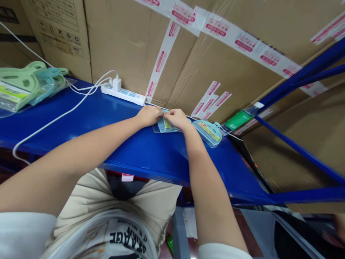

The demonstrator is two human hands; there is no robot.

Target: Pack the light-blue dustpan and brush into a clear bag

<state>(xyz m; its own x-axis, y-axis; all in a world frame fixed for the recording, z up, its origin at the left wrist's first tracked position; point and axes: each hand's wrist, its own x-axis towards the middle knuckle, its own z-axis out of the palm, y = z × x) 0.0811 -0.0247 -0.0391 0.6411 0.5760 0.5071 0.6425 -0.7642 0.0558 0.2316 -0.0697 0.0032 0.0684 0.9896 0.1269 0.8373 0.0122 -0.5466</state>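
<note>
Both of my hands meet over a pale blue, dustpan-like plastic piece in a clear bag (165, 126) on the blue shelf (151, 151). My left hand (150, 116) is closed, fingertips pinching at the bag's upper edge. Close beside it, my right hand (176, 118) also pinches the upper edge, covering part of the yellow-green label. The fingers hide the top of the bag. Just right of my right hand lies another bagged light blue dustpan-like piece (208, 132) with a yellow label.
Several bagged green and blue pieces (24, 84) are piled at the left. A white power strip (124, 94) with a plugged-in charger and cables (68, 111) lies along the back. A green-labelled bottle (241, 118) leans near the blue frame (299, 149). Taped cardboard boxes (121, 43) stand behind.
</note>
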